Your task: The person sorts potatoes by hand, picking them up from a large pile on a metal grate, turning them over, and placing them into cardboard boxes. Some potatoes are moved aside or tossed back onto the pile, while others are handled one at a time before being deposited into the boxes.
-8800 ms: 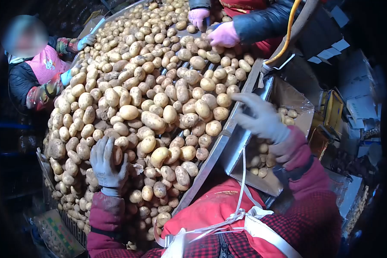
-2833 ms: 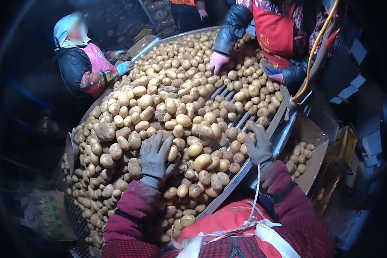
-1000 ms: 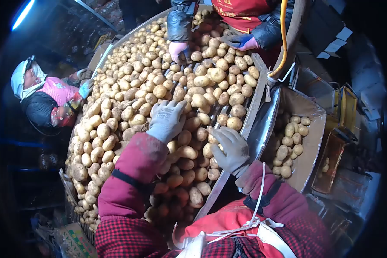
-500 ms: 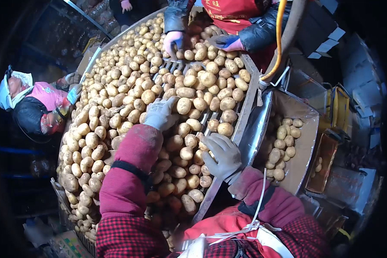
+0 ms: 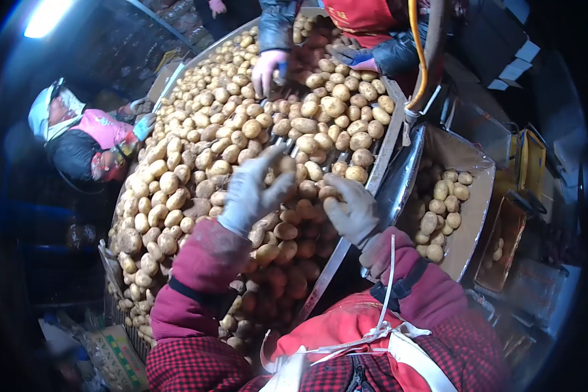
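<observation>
Potatoes [image 5: 168,183] cover a large slatted metal sorting table in front of me. My left hand [image 5: 248,193], in a pale grey work glove, is raised over the pile with its thumb and fingers around a brownish potato [image 5: 283,164]. To its right, my right hand [image 5: 354,210] in a similar glove is near the table's metal rim [image 5: 389,153]. Its thumb and fingers close on another potato [image 5: 328,193], partly covered by the fingertips. Dark slats show between the potatoes just beyond my hands.
A lined carton [image 5: 467,225] with potatoes stands beyond the right rim. Across the table a person in a red apron [image 5: 359,19] reaches into the potatoes; another person [image 5: 98,130] works at the left edge. A yellow hose [image 5: 417,59] runs along a post at upper right.
My left hand has lifted and turned, with a potato now in its fingers. My right hand has moved from lying spread near the rim to closing on a potato. The view has shifted.
</observation>
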Available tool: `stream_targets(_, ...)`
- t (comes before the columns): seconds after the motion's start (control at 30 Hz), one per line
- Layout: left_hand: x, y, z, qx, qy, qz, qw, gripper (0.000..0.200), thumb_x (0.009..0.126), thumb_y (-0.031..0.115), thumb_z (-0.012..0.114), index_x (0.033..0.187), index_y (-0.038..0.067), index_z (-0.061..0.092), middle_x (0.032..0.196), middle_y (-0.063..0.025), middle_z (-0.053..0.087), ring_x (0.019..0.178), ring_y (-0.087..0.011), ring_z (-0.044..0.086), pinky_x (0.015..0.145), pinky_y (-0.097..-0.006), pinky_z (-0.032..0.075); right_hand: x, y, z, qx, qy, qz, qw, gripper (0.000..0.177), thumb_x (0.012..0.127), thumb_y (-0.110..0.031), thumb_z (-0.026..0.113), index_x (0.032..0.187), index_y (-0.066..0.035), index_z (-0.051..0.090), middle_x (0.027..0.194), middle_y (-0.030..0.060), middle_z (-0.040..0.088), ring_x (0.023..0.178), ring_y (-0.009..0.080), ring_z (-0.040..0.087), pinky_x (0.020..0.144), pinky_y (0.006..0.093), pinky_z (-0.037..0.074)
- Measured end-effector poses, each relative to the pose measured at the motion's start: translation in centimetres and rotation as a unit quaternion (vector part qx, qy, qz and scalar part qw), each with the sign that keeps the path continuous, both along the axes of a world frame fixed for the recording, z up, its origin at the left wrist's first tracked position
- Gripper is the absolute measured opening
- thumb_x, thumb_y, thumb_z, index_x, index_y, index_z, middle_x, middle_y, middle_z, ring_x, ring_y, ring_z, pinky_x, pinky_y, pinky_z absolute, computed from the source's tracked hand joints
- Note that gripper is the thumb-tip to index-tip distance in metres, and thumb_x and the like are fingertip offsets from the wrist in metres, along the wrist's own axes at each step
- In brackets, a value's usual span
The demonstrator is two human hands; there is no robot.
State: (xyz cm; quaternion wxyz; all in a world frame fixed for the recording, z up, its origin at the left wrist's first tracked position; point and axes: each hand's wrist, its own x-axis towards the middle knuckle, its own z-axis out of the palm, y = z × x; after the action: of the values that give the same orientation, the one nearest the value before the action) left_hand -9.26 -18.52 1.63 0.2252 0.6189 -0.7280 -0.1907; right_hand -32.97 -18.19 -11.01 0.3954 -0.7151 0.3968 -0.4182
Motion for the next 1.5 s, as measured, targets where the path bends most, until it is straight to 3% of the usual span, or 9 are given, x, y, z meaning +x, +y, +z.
stream_targets(0.1, -3.6, 3.0, -0.2, -0.021, 0.029, -0.038, 0.999, 0.059, 0.091, 0.026, 0.078, 0.141, 0.001, 0.059, 0.118, -0.0208, 0.072, 0.11, -0.035, 0.069, 0.096, -0.0427, 0.052, 0.5, 0.3, 2.3, 0.242, -0.324, 0.014, 0.915, 0.055, 0.109, -0.038, 0.055, 0.153, -0.005, 0.048, 0.142, 0.0197, 0.061, 0.131, 0.029, 0.06, 0.109, 0.0392, 0.049)
stream_targets(0.23, -6.5, 5.3, 0.0, -0.033, 0.016, -0.019, 0.999, 0.065, 0.09, 0.03, 0.08, 0.144, 0.001, 0.057, 0.13, -0.024, 0.066, 0.121, -0.04, 0.063, 0.103, -0.0471, 0.05, 0.7, 1.4, 5.5, 0.416, -0.4, 0.121, 0.808, 0.059, 0.11, -0.043, 0.048, 0.154, -0.003, 0.045, 0.143, 0.0133, 0.059, 0.126, 0.0234, 0.06, 0.11, 0.0368, 0.047)
stream_targets(0.3, -6.1, 6.8, 0.1, -0.073, 0.017, -0.01, 0.997, 0.07, 0.089, 0.032, 0.081, 0.146, 0.002, 0.055, 0.136, -0.0234, 0.063, 0.125, -0.0406, 0.061, 0.105, -0.0486, 0.049, 1.3, 1.2, 3.3, 0.44, -0.41, 0.142, 0.786, 0.062, 0.108, -0.049, 0.05, 0.151, -0.005, 0.047, 0.136, 0.0111, 0.062, 0.115, 0.0215, 0.067, 0.09, 0.0344, 0.059)
stream_targets(0.4, -3.1, 10.8, 1.3, -0.106, -0.135, 0.02, 0.985, 0.08, 0.081, 0.039, 0.086, 0.146, 0.005, 0.054, 0.145, -0.0238, 0.057, 0.131, -0.0416, 0.056, 0.108, -0.0499, 0.045, 0.2, 0.8, 2.1, 0.454, -0.398, 0.091, 0.792, 0.058, 0.109, -0.051, 0.048, 0.146, -0.006, 0.05, 0.127, 0.0114, 0.068, 0.092, 0.0169, 0.074, 0.071, 0.0252, 0.057)
stream_targets(0.43, -2.0, 12.8, 1.5, -0.098, -0.186, 0.035, 0.977, 0.084, 0.079, 0.04, 0.087, 0.147, 0.006, 0.054, 0.148, -0.0243, 0.054, 0.133, -0.0429, 0.054, 0.109, -0.052, 0.044, -0.3, 0.1, 0.7, 0.427, -0.389, 0.091, 0.811, 0.064, 0.107, -0.052, 0.054, 0.149, -0.004, 0.05, 0.129, 0.013, 0.068, 0.096, 0.0207, 0.074, 0.08, 0.0349, 0.061)
stream_targets(0.63, 1.1, 20.5, -1.7, 0.016, -0.27, 0.066, 0.96, 0.085, 0.079, 0.04, 0.084, 0.153, 0.016, 0.051, 0.154, -0.0258, 0.044, 0.141, -0.0499, 0.041, 0.109, -0.0595, 0.039, -0.1, 0.2, 1.7, 0.354, -0.319, 0.05, 0.878, 0.059, 0.111, -0.05, 0.044, 0.149, -0.005, 0.049, 0.129, 0.0131, 0.064, 0.093, 0.0151, 0.069, 0.073, 0.0249, 0.057)
stream_targets(1.1, 1.0, 9.8, -5.6, -0.027, -0.263, 0.04, 0.964, 0.076, 0.083, 0.05, 0.076, 0.152, 0.028, 0.053, 0.157, -0.0242, 0.039, 0.141, -0.0482, 0.039, 0.101, -0.0666, 0.037, 1.6, 1.8, 0.3, 0.242, -0.218, 0.043, 0.944, 0.058, 0.101, -0.028, 0.067, 0.148, 0.002, 0.051, 0.132, 0.02, 0.066, 0.119, 0.022, 0.064, 0.101, 0.0336, 0.054)
stream_targets(1.37, 3.2, -5.3, -6.2, 0.008, -0.243, 0.15, 0.958, 0.08, 0.085, 0.037, 0.077, 0.155, 0.019, 0.043, 0.15, -0.0195, 0.045, 0.133, -0.0409, 0.047, 0.101, -0.0596, 0.043, 1.7, 2.1, 1.7, 0.222, -0.17, 0.027, 0.96, 0.057, 0.099, -0.02, 0.067, 0.148, 0.002, 0.052, 0.13, 0.016, 0.066, 0.115, 0.0193, 0.065, 0.1, 0.0332, 0.054)
stream_targets(1.5, 6.5, -3.1, -3.1, -0.163, -0.24, 0.059, 0.955, 0.058, 0.091, 0.034, 0.073, 0.143, 0.015, 0.058, 0.132, -0.0212, 0.063, 0.118, -0.0388, 0.062, 0.098, -0.0479, 0.051, 1.4, 2.0, 2.1, 0.183, -0.127, 0.029, 0.974, 0.057, 0.098, -0.022, 0.066, 0.148, 0.002, 0.052, 0.129, 0.0179, 0.068, 0.117, 0.0226, 0.067, 0.102, 0.0347, 0.053)
